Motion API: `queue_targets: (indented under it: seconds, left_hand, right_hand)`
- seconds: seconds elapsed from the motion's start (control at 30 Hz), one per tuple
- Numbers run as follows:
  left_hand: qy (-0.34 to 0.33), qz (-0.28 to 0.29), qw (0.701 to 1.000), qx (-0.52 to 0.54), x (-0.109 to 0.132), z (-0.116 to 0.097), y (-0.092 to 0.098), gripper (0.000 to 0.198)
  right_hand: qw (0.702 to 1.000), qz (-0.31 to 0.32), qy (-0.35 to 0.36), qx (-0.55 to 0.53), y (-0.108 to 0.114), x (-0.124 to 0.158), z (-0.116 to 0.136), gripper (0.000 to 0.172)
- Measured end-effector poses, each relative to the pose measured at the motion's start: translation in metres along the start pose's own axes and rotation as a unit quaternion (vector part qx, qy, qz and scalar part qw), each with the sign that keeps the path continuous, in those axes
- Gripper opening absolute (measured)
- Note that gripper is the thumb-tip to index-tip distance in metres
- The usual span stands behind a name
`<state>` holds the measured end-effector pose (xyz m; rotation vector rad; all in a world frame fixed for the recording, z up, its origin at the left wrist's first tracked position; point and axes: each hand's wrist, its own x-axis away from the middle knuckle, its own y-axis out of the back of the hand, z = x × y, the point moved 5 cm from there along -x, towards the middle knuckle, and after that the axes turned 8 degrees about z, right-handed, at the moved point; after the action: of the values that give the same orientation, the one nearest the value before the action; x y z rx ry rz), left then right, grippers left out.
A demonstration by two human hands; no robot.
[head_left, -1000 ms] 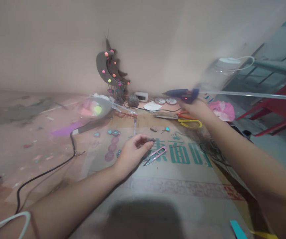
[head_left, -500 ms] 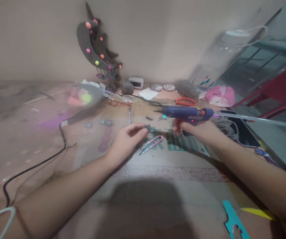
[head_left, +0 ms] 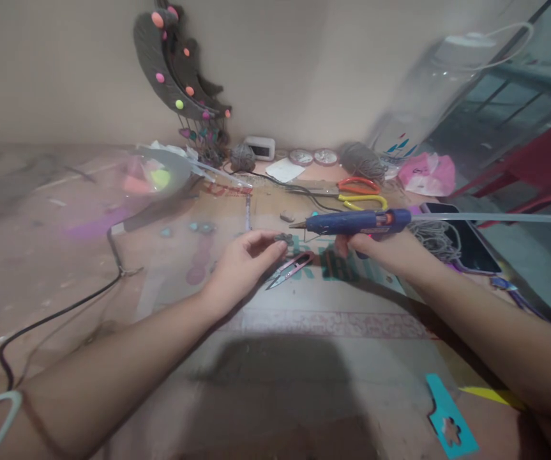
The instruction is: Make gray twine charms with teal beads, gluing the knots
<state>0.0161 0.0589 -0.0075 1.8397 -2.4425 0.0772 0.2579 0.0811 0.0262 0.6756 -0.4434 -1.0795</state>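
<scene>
Between thumb and fingers, my left hand (head_left: 249,265) pinches a small dark grey-green piece (head_left: 283,239), whose exact kind I cannot make out. My right hand (head_left: 375,246) is wrapped round the handle of a blue glue gun (head_left: 352,222). The gun's metal nozzle points left, just right of the small piece, and a long clear glue stick (head_left: 486,218) juts from its back. Below the left fingertips lies a pair of pink-handled thread snips (head_left: 289,271) on the printed sheet. A small grey lump (head_left: 286,216) rests behind the piece.
Orange scissors (head_left: 359,186) and yellow scissors (head_left: 364,202) lie behind the gun. Grey yarn (head_left: 364,161) stands near the wall, with a clear bottle (head_left: 428,102) to its right. A phone (head_left: 467,243) lies at right. A black cable (head_left: 59,312) crosses the left side.
The glue gun's nozzle has come left and lower, nearer the small piece in my left hand. The yellow scissors handle now shows. The whole view has shifted slightly.
</scene>
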Motion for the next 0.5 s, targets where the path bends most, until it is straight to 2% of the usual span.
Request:
queue_targets:
  seconds: [0.27, 0.5]
  left_hand:
    - [0.0, -0.012, 0.998, -0.061, -0.0007, 0.0024, 0.0031, 0.027]
    - [-0.03, -0.016, 0.997, -0.076, -0.0008, 0.0024, 0.0042, 0.024]
  right_hand:
    - [0.997, -0.024, -0.048, 0.057, 0.0067, -0.0007, -0.0012, 0.036]
    - [0.991, -0.041, -0.098, 0.083, 0.0048, 0.0004, -0.0079, 0.019]
